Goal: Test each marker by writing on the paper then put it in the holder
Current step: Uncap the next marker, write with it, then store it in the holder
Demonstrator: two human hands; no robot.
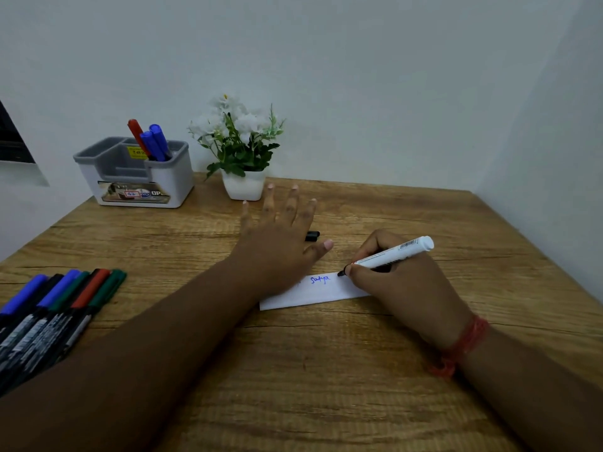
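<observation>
on the wooden counter, near its middle, lay a narrow strip of paper with a blue word already written on it. the right hand pinched a white marker low on its barrel, fingers curled close around it just above the dark tip, which sat at the paper's upper edge beside the blue word. the left hand was spread, fingers straight and apart, its heel over the paper's left end; whether it pressed the strip down or hovered just above it could not be told. a black cap lay on the counter just behind that hand.

the marker looked light, stiff and smooth, easy to steer from a grip near the tip; for carrying, mid-barrel would probably suit better. the paper seemed thin and likely to slide under the strokes unless held flat. the cap would probably need pressing back on before storing.

the grey and white holder stood at the far left, well apart, with a red and two blue markers upright in its rear right compartment. a row of capped markers waited at the near left edge. a potted plant with white flowers stood beside the holder.
</observation>
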